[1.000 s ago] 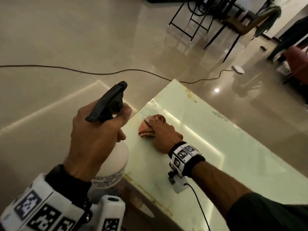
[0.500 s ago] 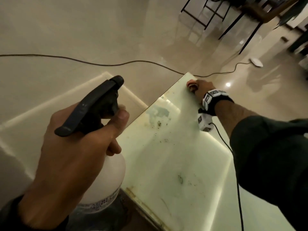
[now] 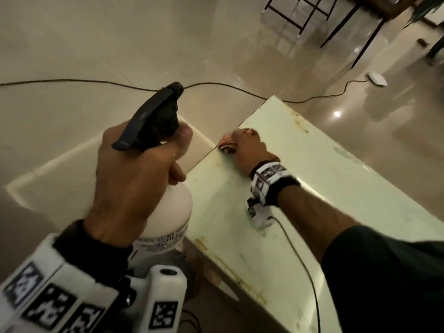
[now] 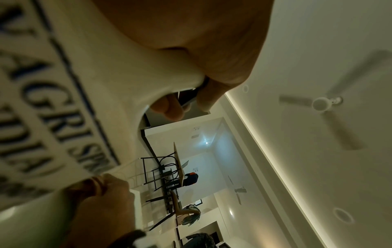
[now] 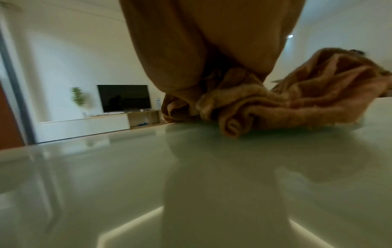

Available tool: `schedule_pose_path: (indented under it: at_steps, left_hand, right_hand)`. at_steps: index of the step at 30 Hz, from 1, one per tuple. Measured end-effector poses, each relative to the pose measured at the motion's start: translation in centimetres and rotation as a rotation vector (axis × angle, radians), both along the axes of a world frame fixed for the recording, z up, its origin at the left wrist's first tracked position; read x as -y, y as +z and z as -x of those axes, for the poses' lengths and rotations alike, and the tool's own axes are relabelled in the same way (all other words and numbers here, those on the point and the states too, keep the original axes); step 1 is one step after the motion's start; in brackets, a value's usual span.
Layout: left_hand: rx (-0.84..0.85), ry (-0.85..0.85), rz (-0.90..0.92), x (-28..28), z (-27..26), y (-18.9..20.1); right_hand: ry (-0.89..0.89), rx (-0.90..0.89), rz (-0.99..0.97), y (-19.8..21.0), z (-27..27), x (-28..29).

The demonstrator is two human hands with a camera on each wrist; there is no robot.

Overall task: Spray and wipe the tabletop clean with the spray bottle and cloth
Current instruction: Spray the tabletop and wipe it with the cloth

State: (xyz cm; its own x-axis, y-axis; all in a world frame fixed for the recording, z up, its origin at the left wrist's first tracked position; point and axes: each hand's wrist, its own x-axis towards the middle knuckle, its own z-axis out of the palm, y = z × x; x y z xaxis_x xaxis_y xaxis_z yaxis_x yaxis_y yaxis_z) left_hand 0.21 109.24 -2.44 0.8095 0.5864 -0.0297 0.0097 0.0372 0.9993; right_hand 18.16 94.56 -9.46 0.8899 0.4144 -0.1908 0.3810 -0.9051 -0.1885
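My left hand (image 3: 134, 174) grips the neck of a white spray bottle (image 3: 168, 212) with a black trigger head (image 3: 153, 116), held in the air just left of the table. In the left wrist view the bottle's printed label (image 4: 48, 104) fills the left side. My right hand (image 3: 247, 150) presses a crumpled orange-brown cloth (image 3: 227, 144) onto the pale green glass tabletop (image 3: 312, 188) right at its left edge. From the right wrist, the cloth (image 5: 286, 104) is bunched under my palm and spreads out to the right.
A black cable (image 3: 240, 88) runs across the glossy floor to a white device (image 3: 377, 79). Dark chair and table legs (image 3: 348, 27) stand at the far right. Grime marks the table's near edge (image 3: 230, 272). A TV (image 5: 124, 98) sits on a low cabinet across the room.
My right hand drew the cloth back from the table's far corner to its left edge. The bottle stayed in my left hand, off the table's left side.
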Motion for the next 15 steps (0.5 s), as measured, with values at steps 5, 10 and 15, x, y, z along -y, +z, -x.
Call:
schedule_pose_path:
  at_steps: [5, 10, 15]
  left_hand:
    - [0.030, 0.017, -0.021, -0.5, 0.5, 0.0]
    - [-0.012, 0.016, -0.023, -0.2, 0.8, -0.2]
    - [-0.023, 0.017, -0.023, -0.5, 0.6, -0.6]
  right_hand:
    - [0.173, -0.084, -0.077, -1.7, 9.5, -2.6]
    - [0.256, -0.187, -0.015, 0.0, 9.5, -1.3]
    - [0.189, -0.117, -0.091, 2.5, 3.8, -0.1]
